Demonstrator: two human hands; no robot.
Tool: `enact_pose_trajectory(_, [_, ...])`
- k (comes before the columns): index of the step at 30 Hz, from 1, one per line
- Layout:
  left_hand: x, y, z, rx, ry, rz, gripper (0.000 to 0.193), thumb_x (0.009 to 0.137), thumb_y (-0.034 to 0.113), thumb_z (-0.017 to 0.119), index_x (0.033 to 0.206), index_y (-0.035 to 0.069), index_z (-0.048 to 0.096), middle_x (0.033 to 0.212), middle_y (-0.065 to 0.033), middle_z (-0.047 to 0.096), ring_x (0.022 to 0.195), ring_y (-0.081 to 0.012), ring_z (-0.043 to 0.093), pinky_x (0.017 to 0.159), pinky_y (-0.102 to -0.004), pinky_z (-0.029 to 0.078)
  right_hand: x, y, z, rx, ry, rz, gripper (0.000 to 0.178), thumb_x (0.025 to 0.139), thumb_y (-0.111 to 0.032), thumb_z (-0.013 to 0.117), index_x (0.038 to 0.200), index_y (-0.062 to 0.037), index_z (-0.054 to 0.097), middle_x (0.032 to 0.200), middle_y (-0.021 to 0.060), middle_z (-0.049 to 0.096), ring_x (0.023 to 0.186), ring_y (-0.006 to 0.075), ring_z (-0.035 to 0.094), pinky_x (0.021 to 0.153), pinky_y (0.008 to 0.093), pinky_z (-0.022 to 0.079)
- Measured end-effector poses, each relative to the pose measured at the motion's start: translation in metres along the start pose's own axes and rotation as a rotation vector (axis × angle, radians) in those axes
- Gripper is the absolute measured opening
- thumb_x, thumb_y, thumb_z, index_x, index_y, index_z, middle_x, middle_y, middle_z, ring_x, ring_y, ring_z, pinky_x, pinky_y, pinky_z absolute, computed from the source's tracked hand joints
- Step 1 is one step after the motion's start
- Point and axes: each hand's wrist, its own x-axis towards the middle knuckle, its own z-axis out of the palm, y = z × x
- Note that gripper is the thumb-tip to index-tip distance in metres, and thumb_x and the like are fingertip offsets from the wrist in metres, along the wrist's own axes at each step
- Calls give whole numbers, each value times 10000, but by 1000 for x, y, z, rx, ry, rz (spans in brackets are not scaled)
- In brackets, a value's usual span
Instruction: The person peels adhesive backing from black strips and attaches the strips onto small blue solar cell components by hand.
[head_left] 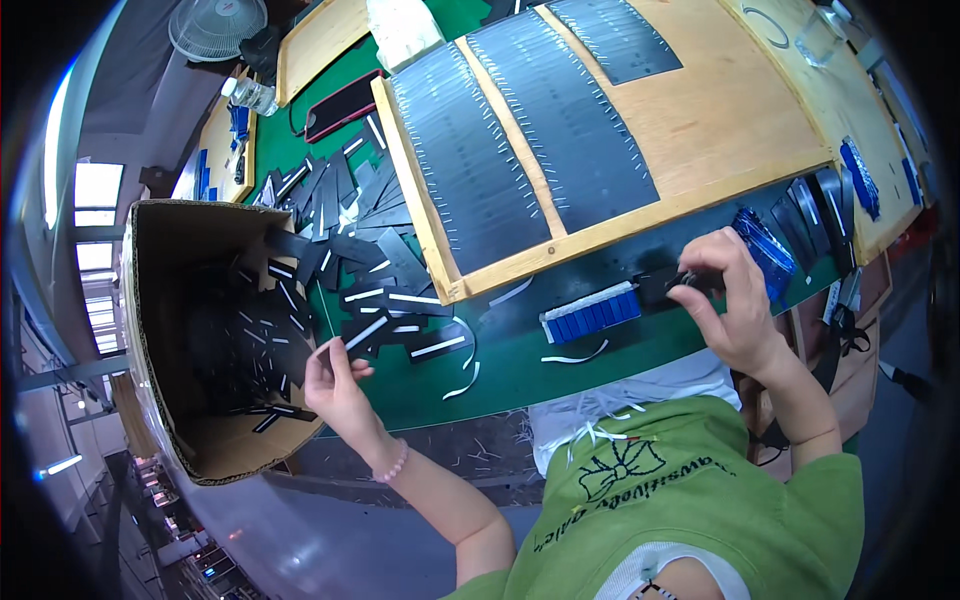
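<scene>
My left hand is closed in a pinch at the near left of the green table, beside a black flat piece with a white strip. A thin pale line rises from the fingertips; what they hold I cannot make out. My right hand is curled, thumb and fingers closed around a small dark piece partly hidden by the fingers. Just left of it sits a row of blue blocks with a white top. Blue glossy strips lie behind the right hand.
An open cardboard box with black pieces stands at left. Beside it spreads a heap of black pieces. A wooden tray holds rows of black sheets. A phone lies behind. Curled white strips lie near the edge.
</scene>
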Motion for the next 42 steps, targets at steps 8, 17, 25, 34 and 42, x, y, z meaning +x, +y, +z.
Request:
enact_pose_trajectory(8, [-41, 20, -1, -200, -87, -69, 388, 985, 241, 410, 1044, -104, 579, 899, -148, 637, 588, -109, 585, 490, -184, 476, 18, -36, 33, 83, -38, -246, 232, 654, -66, 734, 824, -52, 577, 779, 56, 531, 715, 223, 529, 566, 306, 469])
enact_pose_trajectory(17, [-107, 54, 53, -248, -333, -104, 367, 975, 233, 446, 921, -67, 650, 798, -72, 654, 585, -36, 509, 501, -149, 373, 28, -57, 65, 72, 44, -128, 580, 588, -300, 781, 1042, -95, 485, 936, 75, 455, 847, 224, 479, 552, 289, 459])
enact_pose_trajectory(25, [-115, 58, 70, -269, -545, -205, 181, 912, 87, 567, 992, -44, 664, 862, -57, 659, 599, -63, 561, 538, -175, 438, 11, -42, 56, -22, -36, -376, 279, 656, -161, 752, 848, -65, 575, 808, 42, 556, 687, 208, 539, 520, 281, 474])
enact_pose_trajectory(34, [-117, 56, 81, -121, -674, -110, 128, 884, 48, 585, 878, -33, 683, 715, -42, 636, 571, -38, 472, 497, -186, 360, -15, -37, 50, -34, -136, -579, 110, 586, -127, 623, 678, -106, 567, 716, -6, 502, 665, 121, 517, 464, 200, 419])
enact_pose_trajectory(42, [-120, 59, 84, -63, -665, -123, 140, 886, 65, 585, 874, -33, 685, 730, -39, 658, 576, -42, 500, 514, -199, 402, -22, -35, 50, -83, -116, -560, 124, 605, -172, 621, 711, -123, 580, 716, -32, 482, 675, 112, 504, 469, 193, 409])
